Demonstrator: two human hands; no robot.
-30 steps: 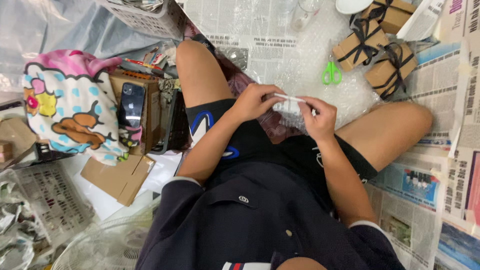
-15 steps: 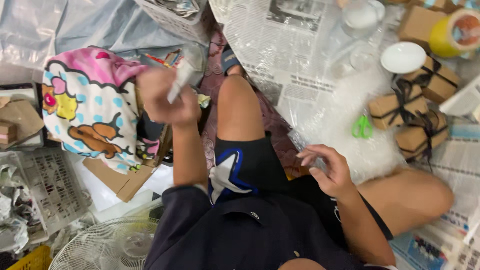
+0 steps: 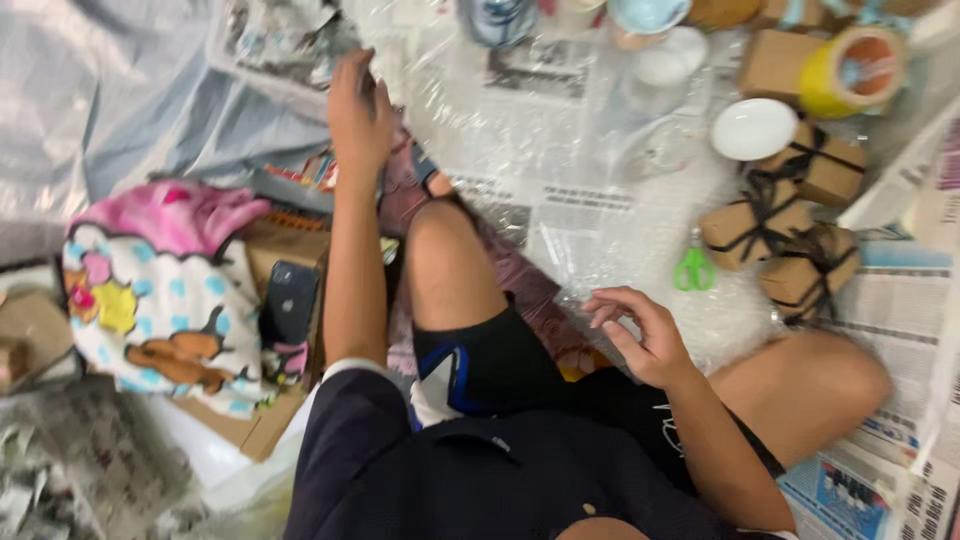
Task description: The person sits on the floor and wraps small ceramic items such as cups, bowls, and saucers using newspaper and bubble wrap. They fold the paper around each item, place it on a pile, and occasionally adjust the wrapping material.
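Note:
I sit on the floor with my legs folded. My left hand (image 3: pixel 358 112) is stretched forward to the far edge of a clear bubble wrap sheet (image 3: pixel 590 215), back of the hand up, fingers curled; what it holds is hidden. Over the near part of the wrap my right hand (image 3: pixel 640 335) hovers, fingers spread and holding nothing. Green scissors (image 3: pixel 693 268) lie on the wrap just right of that hand.
Three brown boxes tied with black ribbon (image 3: pixel 770 225) sit at the right, with a white dish (image 3: pixel 753 128) and a yellow tape roll (image 3: pixel 850 70) beyond them. A dark phone (image 3: pixel 290 300) lies on a cardboard box beside a colourful cartoon-print bag (image 3: pixel 150 290). Newspaper covers the floor.
My left hand has swung from the middle out to the left and forward, carrying a small white wrapped item at 0.5 s ago. My right hand has let go and opened.

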